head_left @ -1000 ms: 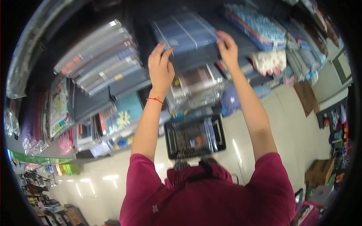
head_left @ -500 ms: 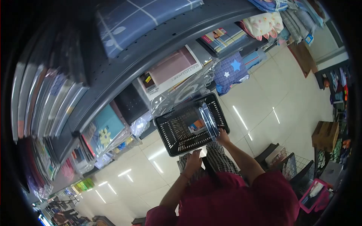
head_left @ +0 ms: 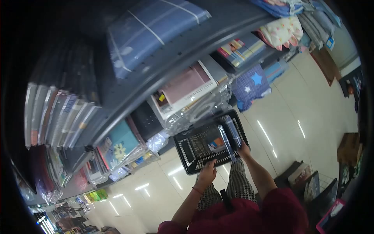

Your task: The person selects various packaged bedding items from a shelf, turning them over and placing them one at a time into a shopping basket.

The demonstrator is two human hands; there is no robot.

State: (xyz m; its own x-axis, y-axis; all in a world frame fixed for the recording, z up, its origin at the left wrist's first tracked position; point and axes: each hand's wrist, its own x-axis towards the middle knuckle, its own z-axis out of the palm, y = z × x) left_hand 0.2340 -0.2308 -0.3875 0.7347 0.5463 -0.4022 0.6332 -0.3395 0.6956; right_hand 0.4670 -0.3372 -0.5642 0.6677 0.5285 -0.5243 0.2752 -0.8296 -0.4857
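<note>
A black shopping basket [head_left: 182, 155] with slotted sides is in front of my legs, beside the shelf. My left hand [head_left: 207, 174] is closed on its near rim. Two slim packs in clear plastic stand on edge at the basket's right side: one clear-wrapped pack [head_left: 226, 141] leans over the near rim, and a bluish plastic-wrapped pack [head_left: 232, 128] stands to its right. My right hand [head_left: 244, 150] is closed around the near end of the bluish pack; its fingertips are partly hidden. A small item with an orange and blue print [head_left: 216, 144] lies in the basket.
A dark metal shelf [head_left: 187, 46] with packaged bedding runs along the left and top. A star-patterned pouch [head_left: 251, 87] hangs past its edge near the basket. Tiled floor [head_left: 280, 128] stretches right; dark bins [head_left: 296, 173] stand at lower right.
The two packs, close together before, now stand apart with a gap between them. My right hand has shifted with the bluish one. The whole view has moved, so everything appears further right and lower.
</note>
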